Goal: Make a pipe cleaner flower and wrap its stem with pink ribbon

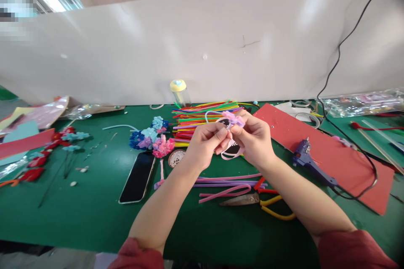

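Note:
A pink and lilac pipe-cleaner flower [232,118] is held up in front of me between both hands. My left hand [208,141] pinches its lower part between thumb and fingertips. The fingers of my right hand [256,136] are closed on the flower's right side. Behind my hands lies a bundle of many-coloured pipe cleaners [186,124], partly covered by them. Below, pink and lilac pipe cleaners [221,183] rest on the table beside scissors with yellow handles [268,206]. Left of my hands is a cluster of blue, lilac and pink fuzzy flowers [150,136].
A phone [137,178] and a round dish of beads [176,158] lie at left. On a red board [328,164] rests a purple glue gun [311,162], its black cord [339,46] hanging along the wall. A yellow-lidded jar [179,91] stands at the back of the green table [104,218].

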`<state>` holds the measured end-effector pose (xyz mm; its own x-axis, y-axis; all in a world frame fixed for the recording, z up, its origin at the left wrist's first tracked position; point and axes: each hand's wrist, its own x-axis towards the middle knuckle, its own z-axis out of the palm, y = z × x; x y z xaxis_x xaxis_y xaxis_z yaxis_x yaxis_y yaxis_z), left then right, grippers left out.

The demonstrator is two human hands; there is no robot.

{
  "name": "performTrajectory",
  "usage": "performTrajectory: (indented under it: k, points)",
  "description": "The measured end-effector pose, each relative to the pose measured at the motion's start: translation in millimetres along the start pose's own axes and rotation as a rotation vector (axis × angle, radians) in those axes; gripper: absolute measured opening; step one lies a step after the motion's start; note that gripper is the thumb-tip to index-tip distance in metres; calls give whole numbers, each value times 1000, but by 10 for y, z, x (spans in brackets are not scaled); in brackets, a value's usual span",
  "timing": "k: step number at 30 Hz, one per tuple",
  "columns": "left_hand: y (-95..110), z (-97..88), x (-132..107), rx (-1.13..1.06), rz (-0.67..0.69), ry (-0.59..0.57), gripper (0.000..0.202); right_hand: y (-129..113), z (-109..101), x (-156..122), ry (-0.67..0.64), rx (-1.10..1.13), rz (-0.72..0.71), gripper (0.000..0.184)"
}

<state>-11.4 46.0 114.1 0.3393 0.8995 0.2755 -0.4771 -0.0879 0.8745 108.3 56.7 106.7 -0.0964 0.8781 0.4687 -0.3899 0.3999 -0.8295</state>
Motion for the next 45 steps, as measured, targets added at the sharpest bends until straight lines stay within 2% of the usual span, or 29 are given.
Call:
performTrajectory:
  k: [3,10,16,19,21,24,27,31,34,38,42,45]
  points:
    - [-36,-41,5,12,11,-34,25,3,13,2,-45,126,101,19]
    - [18,-117,15,142,-37,-134,29,-11,-66,66,-222,163,115,9]
    - [102,-205,15,285,-168,-309,32,42,-137,110,-426,135,62,2]
    - [109,-234,8,299,-239,-353,35,52,-152,118,-447,79,2,2]
    - [126,-225,2,303,-258,-315,35,44,-150,120,-406,21,-40,7]
    - [165,-178,-7,358,-213,-190,28,21,-139,123,-290,-93,-30,20]
    - [172,-129,-11,478,-92,-30,17,5,-135,127,-209,-207,-10,29]
    - [82,-88,4,521,108,190,20,2,-142,128,-136,-419,-83,30]
    - [2,-68,23,448,178,252,15,6,-132,117,-88,-594,-197,26]
    - [-56,-41,47,291,150,246,10,29,-91,77,-1,-777,-319,22]
    - [-78,-9,64,102,43,311,10,69,-58,27,75,-929,-413,19]
    - [-82,-3,66,46,8,340,11,77,-47,5,103,-979,-451,19]
